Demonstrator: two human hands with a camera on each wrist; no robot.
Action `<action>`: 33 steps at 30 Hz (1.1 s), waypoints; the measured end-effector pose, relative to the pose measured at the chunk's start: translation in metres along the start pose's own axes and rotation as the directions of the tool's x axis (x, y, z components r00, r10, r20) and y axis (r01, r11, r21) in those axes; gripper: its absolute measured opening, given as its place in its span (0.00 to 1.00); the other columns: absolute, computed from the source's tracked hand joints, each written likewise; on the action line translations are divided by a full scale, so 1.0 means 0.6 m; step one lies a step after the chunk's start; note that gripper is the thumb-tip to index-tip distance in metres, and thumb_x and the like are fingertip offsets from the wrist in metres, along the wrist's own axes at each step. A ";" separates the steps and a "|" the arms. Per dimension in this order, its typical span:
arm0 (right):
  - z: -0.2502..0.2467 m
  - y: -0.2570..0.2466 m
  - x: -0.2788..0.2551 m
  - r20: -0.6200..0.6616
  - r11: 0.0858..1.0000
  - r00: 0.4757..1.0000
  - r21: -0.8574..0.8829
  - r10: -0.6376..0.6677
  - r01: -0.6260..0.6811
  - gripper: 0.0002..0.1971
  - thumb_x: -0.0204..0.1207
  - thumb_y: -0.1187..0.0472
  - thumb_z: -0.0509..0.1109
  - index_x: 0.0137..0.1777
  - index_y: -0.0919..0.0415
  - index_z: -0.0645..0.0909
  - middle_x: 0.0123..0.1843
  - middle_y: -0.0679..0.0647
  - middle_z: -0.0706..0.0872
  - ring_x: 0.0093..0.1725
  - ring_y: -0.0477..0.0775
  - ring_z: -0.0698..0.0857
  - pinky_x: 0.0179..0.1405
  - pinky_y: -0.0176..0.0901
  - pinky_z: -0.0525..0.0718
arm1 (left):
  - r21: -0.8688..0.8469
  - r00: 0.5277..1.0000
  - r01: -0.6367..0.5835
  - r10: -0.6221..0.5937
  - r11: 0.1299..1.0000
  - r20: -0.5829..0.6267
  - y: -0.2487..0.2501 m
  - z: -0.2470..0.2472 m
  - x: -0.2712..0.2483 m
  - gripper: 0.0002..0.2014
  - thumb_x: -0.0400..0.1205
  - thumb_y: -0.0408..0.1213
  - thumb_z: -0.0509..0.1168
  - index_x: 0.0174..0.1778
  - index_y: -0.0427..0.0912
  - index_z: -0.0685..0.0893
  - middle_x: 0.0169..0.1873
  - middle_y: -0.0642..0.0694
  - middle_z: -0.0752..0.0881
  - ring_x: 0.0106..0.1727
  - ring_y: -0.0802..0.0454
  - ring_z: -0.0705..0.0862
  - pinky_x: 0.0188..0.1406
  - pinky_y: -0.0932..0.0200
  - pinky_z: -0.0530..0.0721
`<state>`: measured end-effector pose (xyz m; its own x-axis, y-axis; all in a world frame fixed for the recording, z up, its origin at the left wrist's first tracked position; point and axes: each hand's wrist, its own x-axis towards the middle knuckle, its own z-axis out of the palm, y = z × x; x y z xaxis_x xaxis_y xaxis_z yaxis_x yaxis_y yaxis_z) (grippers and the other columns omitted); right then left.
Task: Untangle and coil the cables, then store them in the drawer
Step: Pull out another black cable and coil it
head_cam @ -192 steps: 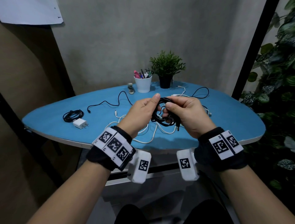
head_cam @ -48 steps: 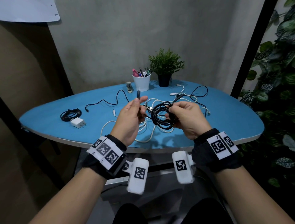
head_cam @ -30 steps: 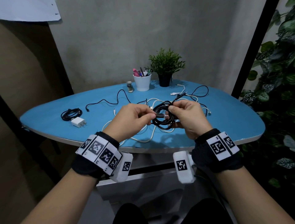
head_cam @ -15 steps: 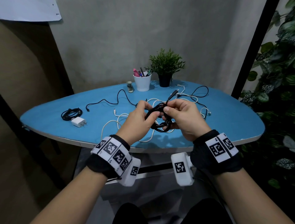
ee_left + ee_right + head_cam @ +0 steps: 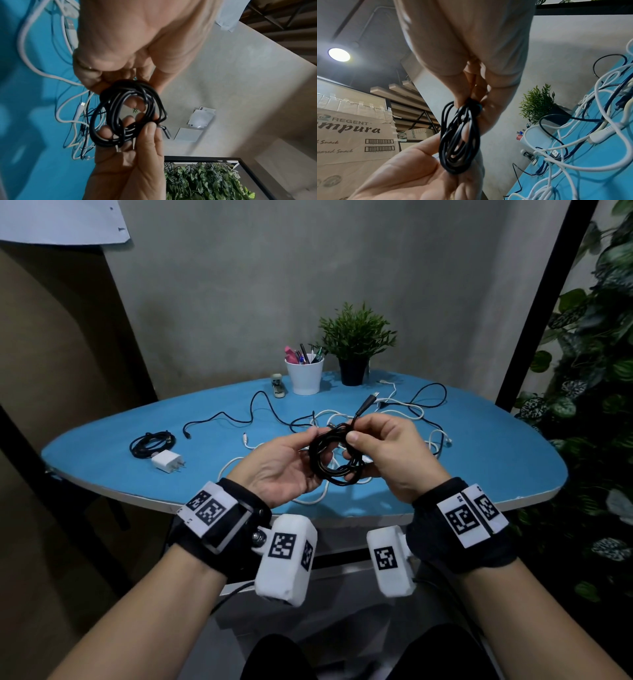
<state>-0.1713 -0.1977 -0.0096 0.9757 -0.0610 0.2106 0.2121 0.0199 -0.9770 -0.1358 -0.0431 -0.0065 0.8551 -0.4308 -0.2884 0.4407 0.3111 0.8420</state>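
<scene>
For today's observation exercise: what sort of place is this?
Probably a desk corner in an office storeroom: a blue oval table holds a white cup of pens, and taped cardboard snack cartons stand beside metal shelving.

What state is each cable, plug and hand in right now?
black cable: coiled, held above the table
left hand: fingers round the coil
right hand: pinching the coil
white cables: loose, tangled
small black cable: coiled on table
white charger: unplugged, lying flat
</scene>
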 end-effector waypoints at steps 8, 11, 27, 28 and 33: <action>-0.008 0.004 -0.005 0.122 1.000 0.992 -0.018 0.015 -0.012 0.09 0.79 0.73 0.64 0.39 0.62 0.79 0.41 0.61 0.81 0.32 0.50 0.83 0.24 0.51 0.87 | -0.011 0.999 0.006 -0.006 1.000 -0.035 -0.004 -0.002 -0.001 0.03 0.77 0.32 0.67 0.43 0.37 0.85 0.30 0.44 0.86 0.29 0.56 0.86 0.30 0.62 0.86; -0.010 0.002 -0.007 0.166 0.999 0.986 -0.041 0.011 -0.004 0.09 0.79 0.73 0.64 0.39 0.62 0.79 0.39 0.58 0.82 0.33 0.51 0.83 0.26 0.52 0.87 | -0.002 0.998 -0.030 0.029 1.000 -0.060 -0.005 -0.005 0.001 0.03 0.76 0.30 0.68 0.44 0.37 0.84 0.30 0.43 0.86 0.29 0.54 0.85 0.30 0.62 0.86; 0.006 -0.002 0.004 0.027 0.998 0.998 0.041 0.056 -0.057 0.10 0.80 0.73 0.63 0.38 0.63 0.75 0.32 0.58 0.79 0.26 0.49 0.82 0.20 0.46 0.85 | 0.390 0.788 -0.575 0.615 0.719 0.027 -0.016 0.000 0.006 0.13 0.83 0.26 0.60 0.46 0.48 0.85 0.30 0.56 0.87 0.33 0.62 0.83 0.35 0.66 0.82; 0.007 -0.001 0.004 0.020 0.998 0.998 0.036 0.056 -0.056 0.09 0.80 0.73 0.63 0.39 0.63 0.75 0.32 0.57 0.79 0.26 0.48 0.83 0.20 0.46 0.85 | 0.430 0.781 -0.580 0.623 0.692 0.051 -0.015 -0.001 0.005 0.14 0.83 0.25 0.60 0.46 0.48 0.86 0.31 0.57 0.89 0.34 0.62 0.84 0.35 0.67 0.82; 0.006 0.002 0.006 0.000 0.999 0.999 0.018 0.039 -0.039 0.07 0.80 0.72 0.62 0.42 0.62 0.74 0.35 0.57 0.80 0.27 0.47 0.84 0.20 0.45 0.85 | 0.557 0.766 -0.570 0.635 0.605 0.094 -0.013 -0.006 0.002 0.15 0.82 0.23 0.61 0.45 0.48 0.87 0.34 0.55 0.89 0.37 0.62 0.86 0.37 0.68 0.83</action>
<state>-0.1673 -0.1942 -0.0099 0.9832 -0.0606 0.1722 0.1748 0.0403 -0.9838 -0.1373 -0.0432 -0.0148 0.9096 -0.2125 0.3571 -0.3728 -0.0378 0.9271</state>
